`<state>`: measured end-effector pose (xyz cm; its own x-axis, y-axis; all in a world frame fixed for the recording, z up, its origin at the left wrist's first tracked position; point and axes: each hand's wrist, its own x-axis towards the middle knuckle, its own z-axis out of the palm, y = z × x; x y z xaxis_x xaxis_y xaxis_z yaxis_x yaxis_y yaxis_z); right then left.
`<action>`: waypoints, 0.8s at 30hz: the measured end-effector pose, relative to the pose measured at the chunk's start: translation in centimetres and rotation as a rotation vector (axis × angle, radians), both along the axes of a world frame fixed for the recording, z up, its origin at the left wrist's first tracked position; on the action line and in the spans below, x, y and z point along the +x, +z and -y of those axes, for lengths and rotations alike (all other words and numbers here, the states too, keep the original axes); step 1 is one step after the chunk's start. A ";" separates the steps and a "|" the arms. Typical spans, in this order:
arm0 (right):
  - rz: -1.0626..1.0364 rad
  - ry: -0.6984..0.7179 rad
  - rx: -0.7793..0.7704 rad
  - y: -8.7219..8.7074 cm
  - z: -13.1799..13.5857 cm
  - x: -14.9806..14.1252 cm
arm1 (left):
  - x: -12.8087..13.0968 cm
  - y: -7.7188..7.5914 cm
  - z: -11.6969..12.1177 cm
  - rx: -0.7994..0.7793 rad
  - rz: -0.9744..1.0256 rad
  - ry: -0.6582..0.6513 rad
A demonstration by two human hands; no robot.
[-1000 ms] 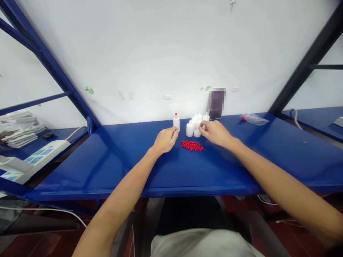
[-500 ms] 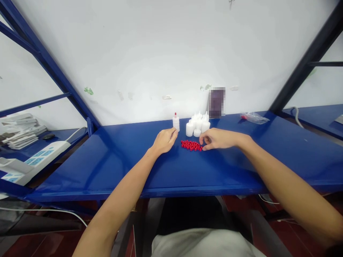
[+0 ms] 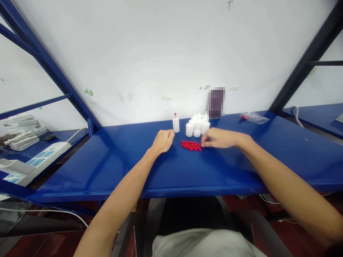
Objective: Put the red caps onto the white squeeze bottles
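Observation:
Small red caps (image 3: 191, 145) lie in a flat cluster on the blue table. My right hand (image 3: 217, 138) is pinched closed at the cluster's right end, its fingertips right beside the outermost caps. Whatever may be between them is too small to make out. To the left of the caps, my left hand (image 3: 163, 141) rests on the table, curled closed, with its inside hidden. Just behind it stands a translucent white bottle (image 3: 175, 125) with a red tip. Several white bottles (image 3: 197, 125) with pointed nozzles stand grouped behind the caps, close to my right hand.
At the back right lies a clear plastic bag (image 3: 254, 117) with something red in it. A pixelated dark rectangle (image 3: 216, 102) stands against the wall. On the left side are a white power strip (image 3: 40, 159) and a stack of white pieces (image 3: 23, 134).
My right thumb and fingers have closed from a spread pose into a pinch at the caps. My left hand has drawn slightly left, away from the red-tipped bottle.

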<state>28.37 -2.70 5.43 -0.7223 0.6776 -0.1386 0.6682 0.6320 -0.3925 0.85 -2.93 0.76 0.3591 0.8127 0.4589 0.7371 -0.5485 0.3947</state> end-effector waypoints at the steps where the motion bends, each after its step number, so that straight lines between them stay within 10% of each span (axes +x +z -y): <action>1: 0.002 0.001 0.006 0.0 0.0 0.0 | 0.0 0.0 0.0 -0.003 -0.007 -0.002; 24: -0.187 -0.067 0.229 0.5 0.8 -1.0 | 0.5 0.5 0.6 0.051 0.046 -0.131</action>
